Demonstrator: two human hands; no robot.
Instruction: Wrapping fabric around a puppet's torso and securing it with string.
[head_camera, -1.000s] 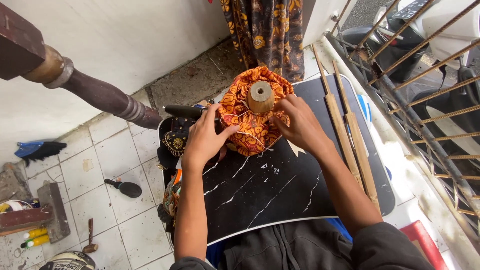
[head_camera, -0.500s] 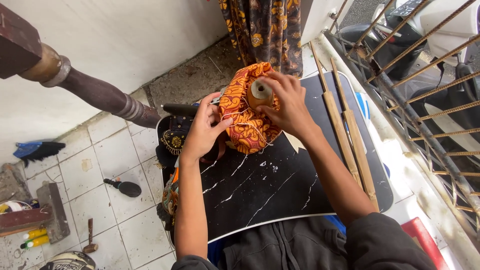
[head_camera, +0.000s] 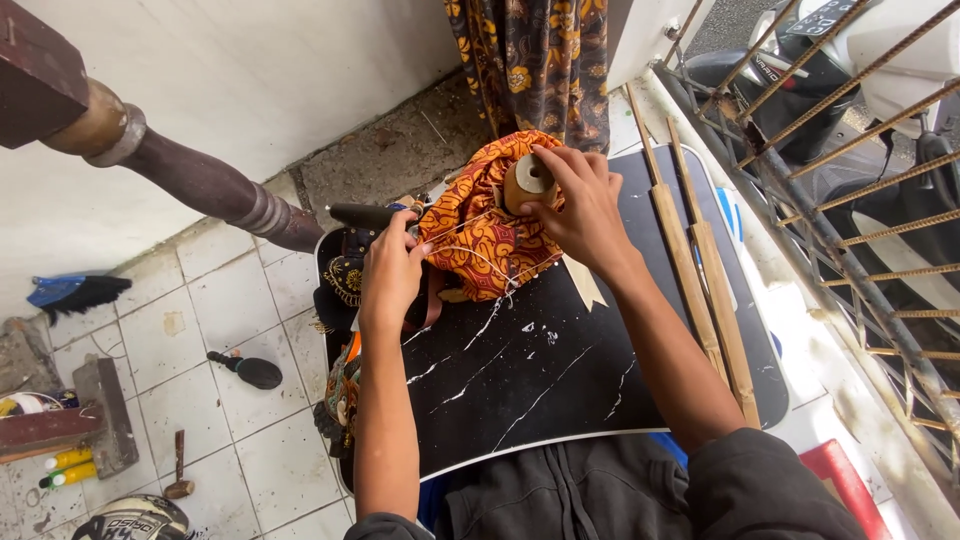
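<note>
Orange patterned batik cloth bundle (head_camera: 480, 225), gathered and bunched, lying at the far edge of a black marble-look surface (head_camera: 560, 370) with white veining. Wooden spool (head_camera: 527, 182), pale, cylindrical, standing on top of the bundle; right hand (head_camera: 580, 210) closed around it, fingers curled over its rim. Left hand (head_camera: 392, 270) pinching the cloth's left edge. Two bamboo slats (head_camera: 700, 270) lying lengthwise just right of the right forearm.
</note>
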